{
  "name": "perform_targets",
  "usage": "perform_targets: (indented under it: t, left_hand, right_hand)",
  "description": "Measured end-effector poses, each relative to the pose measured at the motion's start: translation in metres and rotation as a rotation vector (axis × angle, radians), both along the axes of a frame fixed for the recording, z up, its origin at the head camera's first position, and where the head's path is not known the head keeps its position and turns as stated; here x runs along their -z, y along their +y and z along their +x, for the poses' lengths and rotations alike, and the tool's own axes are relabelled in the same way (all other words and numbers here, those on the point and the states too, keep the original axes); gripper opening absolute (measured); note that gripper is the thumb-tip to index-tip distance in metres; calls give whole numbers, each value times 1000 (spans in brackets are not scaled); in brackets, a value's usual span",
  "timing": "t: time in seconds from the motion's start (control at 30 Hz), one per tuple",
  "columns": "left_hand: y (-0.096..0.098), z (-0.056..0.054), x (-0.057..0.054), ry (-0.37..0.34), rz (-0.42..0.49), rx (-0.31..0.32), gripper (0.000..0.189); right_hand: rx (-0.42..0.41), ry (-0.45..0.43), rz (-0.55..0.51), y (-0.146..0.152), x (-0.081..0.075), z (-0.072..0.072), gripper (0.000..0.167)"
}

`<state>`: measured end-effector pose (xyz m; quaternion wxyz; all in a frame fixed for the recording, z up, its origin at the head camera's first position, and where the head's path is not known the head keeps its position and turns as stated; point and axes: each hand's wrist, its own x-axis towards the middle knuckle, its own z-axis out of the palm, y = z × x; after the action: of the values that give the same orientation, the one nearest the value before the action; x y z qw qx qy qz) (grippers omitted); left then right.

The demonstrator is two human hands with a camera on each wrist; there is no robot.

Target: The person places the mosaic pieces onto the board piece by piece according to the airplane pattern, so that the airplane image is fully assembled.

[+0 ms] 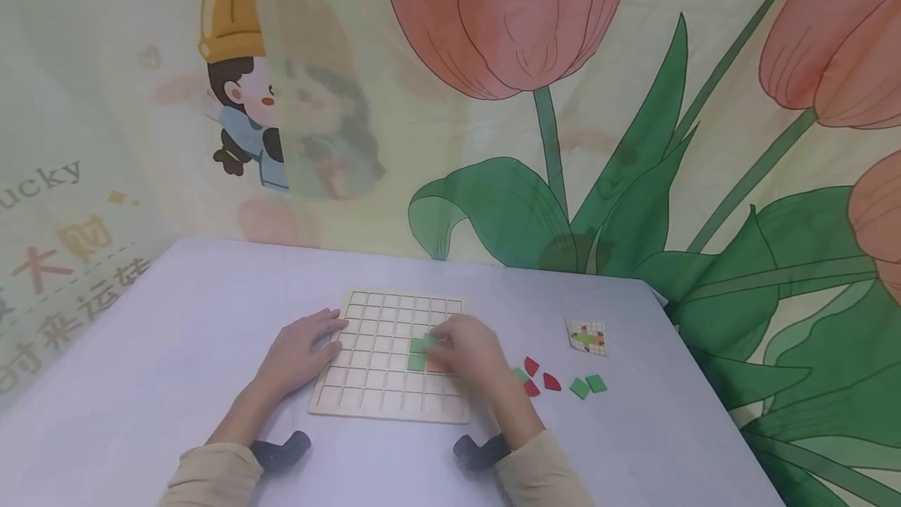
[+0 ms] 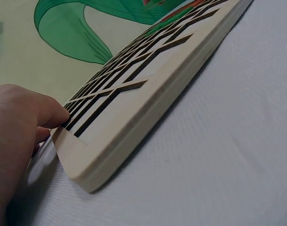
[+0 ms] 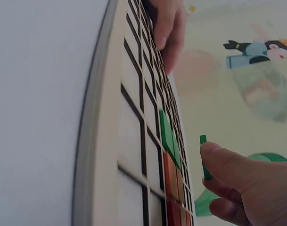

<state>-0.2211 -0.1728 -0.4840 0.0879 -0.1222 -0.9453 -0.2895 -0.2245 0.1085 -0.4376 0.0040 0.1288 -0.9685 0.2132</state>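
A pale wooden grid board [image 1: 373, 382] lies flat on the table. My left hand [image 1: 301, 350] rests at its left edge, and in the left wrist view the thumb [image 2: 53, 111] touches the rim. Over the right part of the board, my right hand [image 1: 468, 350] pinches a small green tile [image 3: 206, 170] between thumb and fingers, held off the grid in the right wrist view. Beneath and beside that hand, green tiles [image 1: 417, 361] and orange tiles [image 3: 173, 176] sit in the cells, with red pieces [image 3: 173, 212] behind them. The hand hides part of this group in the head view.
Right of the board lie red rounded pieces [image 1: 552, 382] and loose green squares [image 1: 596, 383]. A small pattern card [image 1: 587, 337] is behind them. The white-covered table [image 1: 232, 296] meets a printed curtain [image 1: 450, 124] at its back edge.
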Motion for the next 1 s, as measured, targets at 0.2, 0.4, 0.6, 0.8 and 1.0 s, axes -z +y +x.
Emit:
perform_targets:
  t: [0.2, 0.4, 0.6, 0.8, 1.0]
  left_hand:
    - [-1, -2, 2, -2, 11, 10, 39]
    - [0, -1, 1, -4, 12, 7, 39]
    - [-1, -1, 2, -10, 7, -1, 40]
    - [0, -1, 2, -26, -1, -3, 41]
    - [0, -1, -1, -30, -13, -17, 41]
  right_hand:
    - [-59, 68, 29, -19, 6, -5, 27]
    - [-93, 105, 70, -30, 12, -9, 27]
    - [-80, 113, 77, -35, 16, -9, 26]
    - [-51, 100, 58, -37, 23, -6, 27]
    - [-33, 125, 37, -40, 24, -5, 27]
